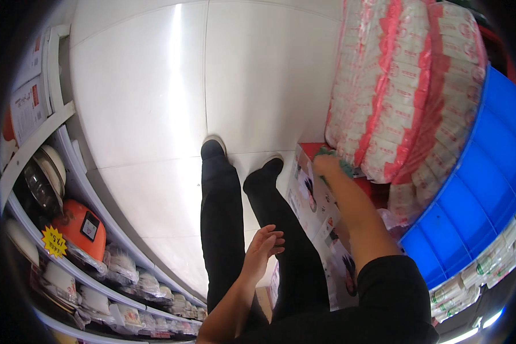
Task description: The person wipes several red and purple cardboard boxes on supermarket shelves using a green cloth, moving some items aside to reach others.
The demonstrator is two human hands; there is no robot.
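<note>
My right hand (327, 164) is shut on a green cloth (347, 167), which bunches out around the fingers. It presses the cloth at the top of a printed cardboard box (303, 180) with a red upper face. Right beside the cloth are plastic-wrapped packs of tissue (395, 94) with pink and red bands. My left hand (264, 245) hangs in front of my legs, fingers loosely curled and apart, with nothing in it. More of the printed box (339, 258) shows below my right forearm.
Shelves (133, 296) on the left hold wrapped bowls (120, 262), an orange container (81, 228) and a yellow price tag (54, 241). A blue plastic panel (468, 189) curves along the right, with more wrapped packs (460, 292) past it. Pale tiles (258, 77) cover the floor.
</note>
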